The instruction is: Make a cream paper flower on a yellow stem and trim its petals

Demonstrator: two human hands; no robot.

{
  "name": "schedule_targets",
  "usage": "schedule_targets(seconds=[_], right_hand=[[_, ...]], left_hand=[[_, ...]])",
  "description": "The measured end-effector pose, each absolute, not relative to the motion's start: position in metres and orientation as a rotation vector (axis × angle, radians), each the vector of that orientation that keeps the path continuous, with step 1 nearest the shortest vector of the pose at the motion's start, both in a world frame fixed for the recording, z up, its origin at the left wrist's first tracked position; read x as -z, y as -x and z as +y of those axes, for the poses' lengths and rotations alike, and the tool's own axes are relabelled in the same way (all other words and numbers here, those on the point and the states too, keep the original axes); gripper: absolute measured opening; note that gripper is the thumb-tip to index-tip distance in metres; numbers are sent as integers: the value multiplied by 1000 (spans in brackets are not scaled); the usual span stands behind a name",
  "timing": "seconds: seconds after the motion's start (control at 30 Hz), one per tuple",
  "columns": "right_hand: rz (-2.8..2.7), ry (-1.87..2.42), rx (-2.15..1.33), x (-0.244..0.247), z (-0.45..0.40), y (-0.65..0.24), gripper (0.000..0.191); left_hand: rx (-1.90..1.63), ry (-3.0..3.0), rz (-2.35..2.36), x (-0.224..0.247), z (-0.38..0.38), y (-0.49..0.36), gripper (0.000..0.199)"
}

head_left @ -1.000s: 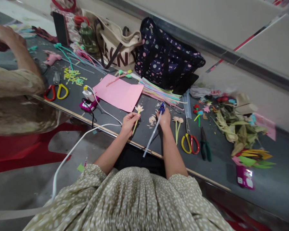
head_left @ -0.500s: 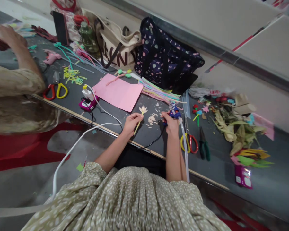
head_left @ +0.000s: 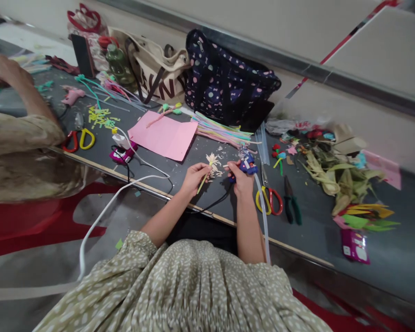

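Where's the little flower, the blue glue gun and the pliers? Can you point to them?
Little flower (head_left: 211,159): head view, on its pale petals.
Blue glue gun (head_left: 248,166): head view, on its blue body.
Pliers (head_left: 296,210): head view, on a dark green handle.

Dim, flat indoor light, source out of view, soft shadows on the dark grey flat tabletop (head_left: 314,235), slight overall blur, edges stretched by wide-angle distortion.
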State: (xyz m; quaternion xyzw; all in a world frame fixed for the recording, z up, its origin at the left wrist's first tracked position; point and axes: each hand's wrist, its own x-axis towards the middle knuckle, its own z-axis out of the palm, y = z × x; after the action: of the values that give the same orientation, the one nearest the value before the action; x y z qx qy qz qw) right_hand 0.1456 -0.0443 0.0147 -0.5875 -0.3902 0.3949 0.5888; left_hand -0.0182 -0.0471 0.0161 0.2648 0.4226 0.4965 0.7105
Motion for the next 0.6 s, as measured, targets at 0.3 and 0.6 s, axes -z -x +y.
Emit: schedule_targets(seconds=[0.3,0.6], right_hand=[[-1102,1332,-788,-39,-61,-148,26],[-1432,1307,-535,-45,-64,-157,14]], left_hand=[[-978,-803,1033,-22,-57,11,17],[-892,-886,1081,-33,-62,9,11]])
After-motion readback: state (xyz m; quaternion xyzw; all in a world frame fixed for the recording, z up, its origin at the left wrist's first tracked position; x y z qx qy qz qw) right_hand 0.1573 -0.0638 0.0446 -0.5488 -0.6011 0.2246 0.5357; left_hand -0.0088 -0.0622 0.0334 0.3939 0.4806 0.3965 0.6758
